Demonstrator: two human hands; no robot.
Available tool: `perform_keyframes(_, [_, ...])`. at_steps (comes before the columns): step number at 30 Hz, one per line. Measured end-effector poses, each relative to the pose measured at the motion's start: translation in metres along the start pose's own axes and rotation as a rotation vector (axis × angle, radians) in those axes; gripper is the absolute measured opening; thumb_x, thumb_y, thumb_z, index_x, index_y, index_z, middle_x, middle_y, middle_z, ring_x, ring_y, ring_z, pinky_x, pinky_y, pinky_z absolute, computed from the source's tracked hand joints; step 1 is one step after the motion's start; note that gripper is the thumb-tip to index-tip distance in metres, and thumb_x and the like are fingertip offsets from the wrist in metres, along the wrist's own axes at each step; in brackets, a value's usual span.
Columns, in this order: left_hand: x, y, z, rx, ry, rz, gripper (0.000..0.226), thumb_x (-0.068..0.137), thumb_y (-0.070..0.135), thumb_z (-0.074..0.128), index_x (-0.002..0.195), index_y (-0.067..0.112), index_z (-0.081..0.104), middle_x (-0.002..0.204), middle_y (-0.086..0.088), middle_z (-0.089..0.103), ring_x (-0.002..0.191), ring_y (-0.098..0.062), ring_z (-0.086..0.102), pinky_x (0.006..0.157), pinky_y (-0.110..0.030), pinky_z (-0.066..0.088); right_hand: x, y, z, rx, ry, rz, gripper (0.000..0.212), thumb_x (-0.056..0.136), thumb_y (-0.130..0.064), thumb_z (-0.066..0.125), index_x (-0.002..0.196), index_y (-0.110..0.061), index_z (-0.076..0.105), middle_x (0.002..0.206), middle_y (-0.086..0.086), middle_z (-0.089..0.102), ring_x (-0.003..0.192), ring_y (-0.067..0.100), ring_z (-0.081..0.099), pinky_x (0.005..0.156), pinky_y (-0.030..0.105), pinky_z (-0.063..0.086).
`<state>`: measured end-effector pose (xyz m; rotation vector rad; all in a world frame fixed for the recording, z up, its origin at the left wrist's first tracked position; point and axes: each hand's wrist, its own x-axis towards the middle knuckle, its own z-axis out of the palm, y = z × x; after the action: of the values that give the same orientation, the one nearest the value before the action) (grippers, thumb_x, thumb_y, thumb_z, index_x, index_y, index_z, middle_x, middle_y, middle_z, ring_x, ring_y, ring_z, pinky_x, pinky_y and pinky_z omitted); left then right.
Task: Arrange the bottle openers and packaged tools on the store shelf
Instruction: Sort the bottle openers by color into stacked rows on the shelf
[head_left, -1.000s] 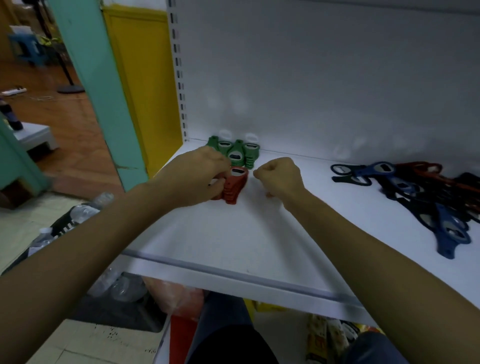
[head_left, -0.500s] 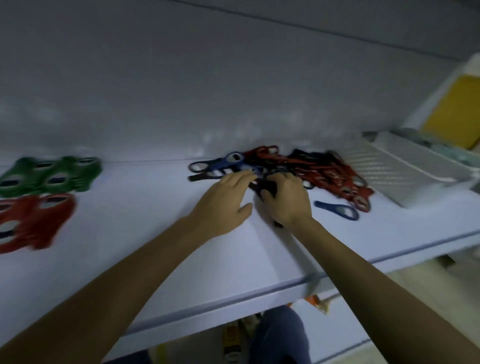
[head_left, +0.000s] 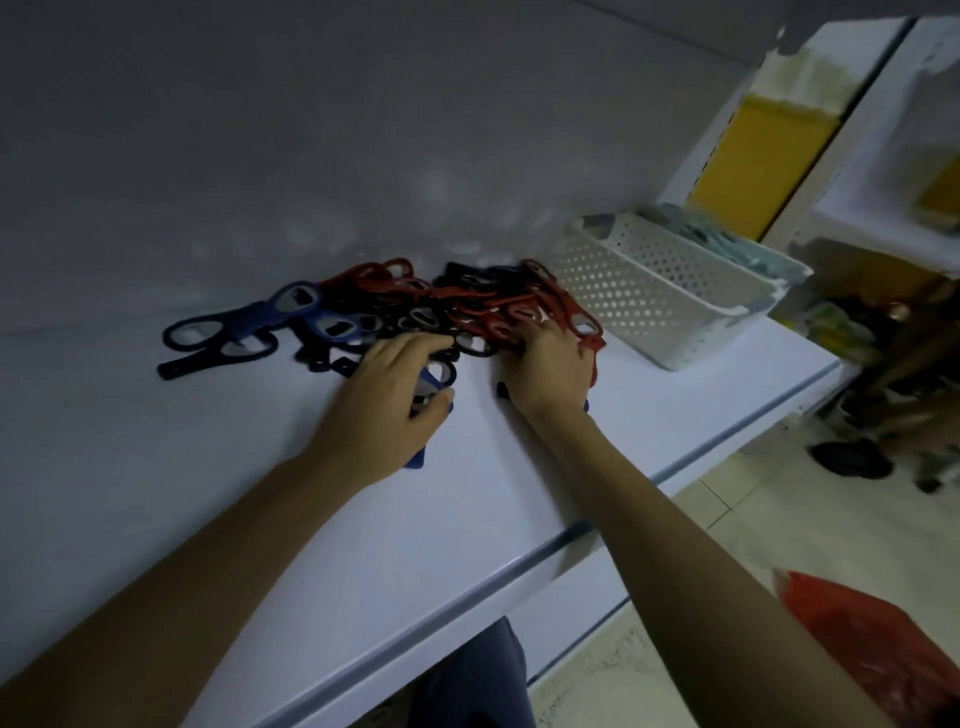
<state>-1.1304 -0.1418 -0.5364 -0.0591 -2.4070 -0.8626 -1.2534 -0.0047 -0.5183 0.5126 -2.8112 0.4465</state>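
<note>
Hands had pushed deeper into the opener pile (head_left: 426, 317): left hand (head_left: 387, 400) splayed flat on it, right hand (head_left: 550, 364) apparently clutching red openers (head_left: 524, 312); sorting begun.

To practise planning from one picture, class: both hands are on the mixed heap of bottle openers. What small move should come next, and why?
Probably draw the red bottle openers under the right hand out of the heap: red, black and blue ones lie tangled together, and the left hand rests over a blue bottle opener, so it could steady the rest.
</note>
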Motion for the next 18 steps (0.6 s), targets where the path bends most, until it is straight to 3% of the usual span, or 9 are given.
perform_keyframes(3, [0.003, -0.003, 0.002, -0.109, 0.048, -0.092, 0.04, 0.088, 0.012, 0.061, 0.127, 0.013, 0.053, 0.118, 0.003, 0.057, 0.105, -0.007, 0.053, 0.086, -0.021, 0.042, 0.002, -0.003, 0.005, -0.088, 0.042, -0.042, 0.026, 0.08, -0.007, 0.057, 0.103, -0.014, 0.065, 0.115, 0.005, 0.06, 0.11, 0.028, 0.049, 0.09, 0.037, 0.03])
perform_keyframes(5, [0.006, -0.004, 0.0, -0.278, 0.074, -0.22, 0.035, 0.089, 0.009, 0.06, 0.122, 0.015, 0.055, 0.108, 0.007, 0.062, 0.09, -0.006, 0.062, 0.076, -0.02, 0.05, 0.003, -0.005, 0.007, -0.104, 0.17, -0.077, 0.021, 0.08, -0.006, 0.054, 0.096, -0.013, 0.067, 0.104, 0.005, 0.065, 0.102, 0.029, 0.052, 0.084, 0.038, 0.032])
perform_keyframes(8, [0.012, -0.003, -0.007, -0.604, 0.16, -0.45, 0.016, 0.092, 0.015, 0.057, 0.107, 0.02, 0.056, 0.092, 0.004, 0.066, 0.065, -0.007, 0.065, 0.056, -0.019, 0.051, 0.002, -0.017, 0.008, 0.333, 0.356, -0.097, 0.018, 0.088, -0.011, 0.051, 0.092, -0.011, 0.069, 0.09, 0.006, 0.069, 0.086, 0.027, 0.062, 0.068, 0.035, 0.044])
perform_keyframes(10, [0.017, -0.001, -0.015, -0.783, 0.215, -0.597, 0.011, 0.096, 0.028, 0.05, 0.104, 0.022, 0.056, 0.093, -0.003, 0.069, 0.058, -0.01, 0.066, 0.05, -0.019, 0.05, -0.001, -0.032, 0.004, 0.69, 0.309, -0.182, 0.019, 0.09, -0.013, 0.054, 0.1, -0.013, 0.07, 0.094, -0.001, 0.071, 0.087, 0.018, 0.065, 0.073, 0.039, 0.053])
perform_keyframes(13, [0.021, 0.0, -0.024, -0.957, 0.162, -0.707, 0.04, 0.097, 0.048, 0.035, 0.116, 0.019, 0.055, 0.095, -0.007, 0.071, 0.066, -0.017, 0.07, 0.052, -0.02, 0.052, -0.007, -0.051, -0.001, 0.852, 0.27, -0.41, 0.026, 0.079, 0.001, 0.058, 0.093, -0.014, 0.074, 0.103, -0.007, 0.067, 0.105, 0.012, 0.058, 0.092, 0.037, 0.048])
perform_keyframes(16, [0.019, 0.0, -0.024, -0.901, 0.121, -0.663, 0.035, 0.098, 0.035, 0.044, 0.117, 0.011, 0.06, 0.088, -0.005, 0.072, 0.065, -0.017, 0.07, 0.052, -0.019, 0.051, -0.006, -0.06, 0.003, 0.894, 0.074, -0.496, 0.035, 0.076, 0.012, 0.055, 0.086, -0.014, 0.075, 0.119, 0.0, 0.061, 0.118, 0.014, 0.051, 0.097, 0.034, 0.046])
perform_keyframes(18, [0.018, -0.002, -0.021, -0.872, 0.149, -0.655, 0.026, 0.098, 0.019, 0.048, 0.116, 0.005, 0.061, 0.083, -0.005, 0.071, 0.057, -0.011, 0.067, 0.05, -0.018, 0.049, -0.001, -0.063, 0.004, 1.073, -0.112, -0.395, 0.045, 0.077, 0.022, 0.043, 0.086, -0.01, 0.073, 0.119, 0.007, 0.06, 0.118, 0.02, 0.054, 0.095, 0.031, 0.05])
